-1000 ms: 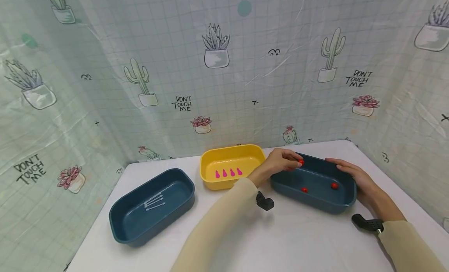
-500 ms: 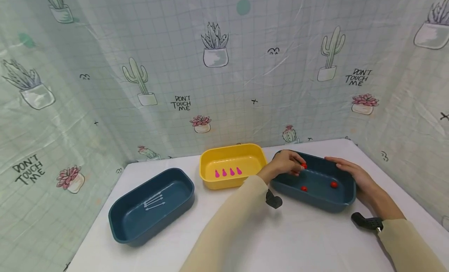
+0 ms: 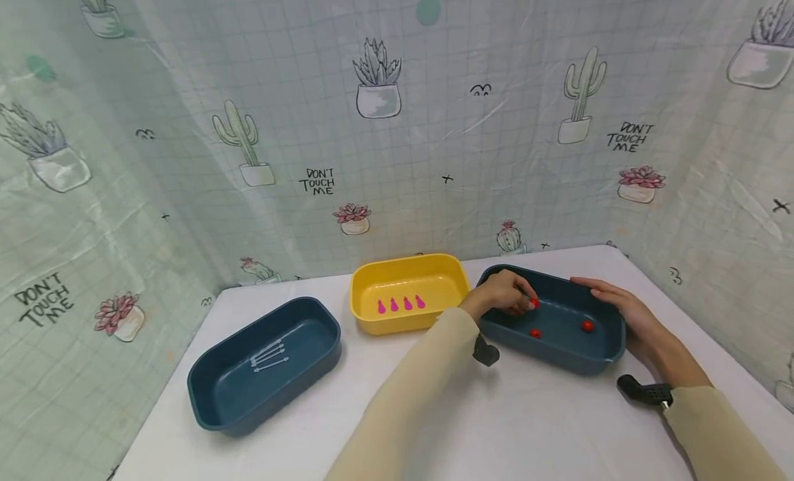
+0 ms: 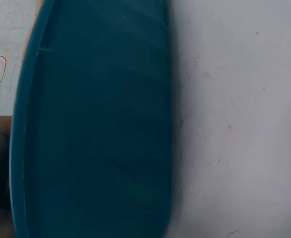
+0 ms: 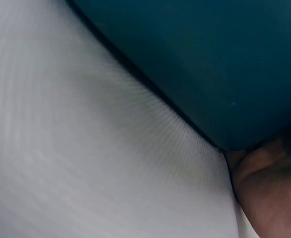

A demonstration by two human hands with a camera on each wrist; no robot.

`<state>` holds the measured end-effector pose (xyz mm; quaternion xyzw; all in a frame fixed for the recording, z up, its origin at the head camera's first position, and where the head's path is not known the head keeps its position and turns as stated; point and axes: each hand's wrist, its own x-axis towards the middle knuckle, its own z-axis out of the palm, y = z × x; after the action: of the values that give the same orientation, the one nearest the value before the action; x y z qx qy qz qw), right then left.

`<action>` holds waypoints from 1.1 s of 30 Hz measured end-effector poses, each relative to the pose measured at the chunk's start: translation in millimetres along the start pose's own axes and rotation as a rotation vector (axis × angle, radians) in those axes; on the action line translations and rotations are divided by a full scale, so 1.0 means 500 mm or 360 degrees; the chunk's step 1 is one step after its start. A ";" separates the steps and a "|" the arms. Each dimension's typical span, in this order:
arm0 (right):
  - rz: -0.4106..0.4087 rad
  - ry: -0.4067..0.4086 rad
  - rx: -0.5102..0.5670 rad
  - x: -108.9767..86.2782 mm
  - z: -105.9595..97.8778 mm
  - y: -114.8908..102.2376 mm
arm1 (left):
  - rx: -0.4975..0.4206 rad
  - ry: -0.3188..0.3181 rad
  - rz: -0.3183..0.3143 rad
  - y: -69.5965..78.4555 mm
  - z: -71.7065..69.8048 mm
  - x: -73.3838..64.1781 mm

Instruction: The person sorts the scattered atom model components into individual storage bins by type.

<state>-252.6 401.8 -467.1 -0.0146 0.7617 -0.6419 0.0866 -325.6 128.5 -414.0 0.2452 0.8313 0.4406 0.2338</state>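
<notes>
In the head view my left hand (image 3: pixel 507 293) reaches into the right-hand dark blue tray (image 3: pixel 561 360). Its thumb and fingers pinch a small red round piece (image 3: pixel 534 304) low inside, close over the tray floor. Two more red pieces lie in that tray, one (image 3: pixel 535 333) near the front wall and a larger one (image 3: pixel 587 326) toward the right. My right hand (image 3: pixel 629 315) rests along the tray's right end with fingers extended. The left wrist view is filled by the tray's wall (image 4: pixel 100 119); in the right wrist view, part of the right hand (image 5: pixel 274 183) shows beside the tray's corner.
A yellow tray (image 3: pixel 366 325) with several pink pear-shaped pieces (image 3: pixel 393 305) stands at the back middle. Farther left, another dark blue tray (image 3: pixel 214 371) holds several thin pale sticks (image 3: pixel 269 355). A patterned curtain (image 3: pixel 422 143) rises behind the white table (image 3: pixel 509 426).
My left hand has moved slightly right and down into the tray, lowering the red piece toward its floor. The right hand has stayed at the tray's end.
</notes>
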 end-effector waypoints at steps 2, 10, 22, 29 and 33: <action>0.0010 0.0005 0.0012 0.002 0.003 -0.001 | 0.0044 0.0003 -0.0005 -0.002 -0.001 0.002; 0.0000 0.0005 0.0030 0.006 0.003 -0.003 | 0.0296 0.0024 -0.0003 -0.007 0.006 0.004; -0.0021 -0.0003 0.0019 0.005 -0.003 0.002 | 0.0413 0.0023 0.0008 -0.009 0.017 0.017; -0.0025 -0.0027 -0.0031 0.004 -0.002 0.000 | 0.0341 -0.0024 0.0035 -0.010 0.013 0.014; -0.0017 -0.0031 0.0012 0.002 -0.003 -0.001 | 0.0227 -0.0088 0.0087 -0.008 0.010 0.010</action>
<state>-254.1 403.0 -466.3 -0.0247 0.7583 -0.6452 0.0905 -327.1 132.7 -420.6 0.2959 0.8468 0.3794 0.2267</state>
